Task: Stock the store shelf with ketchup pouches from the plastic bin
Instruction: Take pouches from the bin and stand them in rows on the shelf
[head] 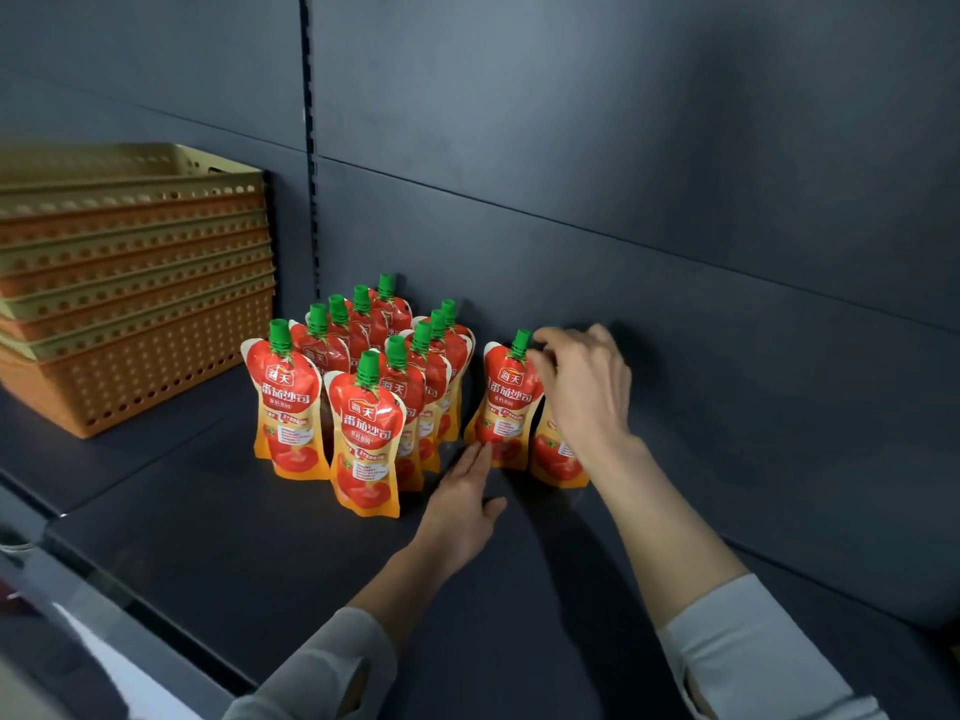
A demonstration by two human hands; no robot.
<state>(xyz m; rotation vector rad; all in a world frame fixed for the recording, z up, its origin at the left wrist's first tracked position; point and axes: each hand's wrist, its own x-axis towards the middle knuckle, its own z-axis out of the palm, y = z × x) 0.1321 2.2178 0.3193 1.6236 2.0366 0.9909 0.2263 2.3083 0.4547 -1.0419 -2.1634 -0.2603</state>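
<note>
Stocking under way on a dark shelf [260, 553]: two rows of ketchup pouches [363, 407] standing upright near the back panel [623, 252], green caps up, a stack of orange and yellow bins [130, 304] well to their left. Starting a third row to the right, one pouch [506, 402] upright, a second [556, 462] just beside it and partly hidden by the right wrist. Right hand [587, 392] over the top of the upright pouch, fingers spread and curled loosely at the cap, not clamped. Left hand [460, 504] flat on the shelf, fingers together, tips touching the pouch's lower left edge.

Best done, by the look of it, with a light touch: steadying at the cap, nudging the base square with the neighbouring row, label forward, then letting go only once the soft pouch stands unaided. Risk of toppling the near rows with a careless sleeve.
</note>
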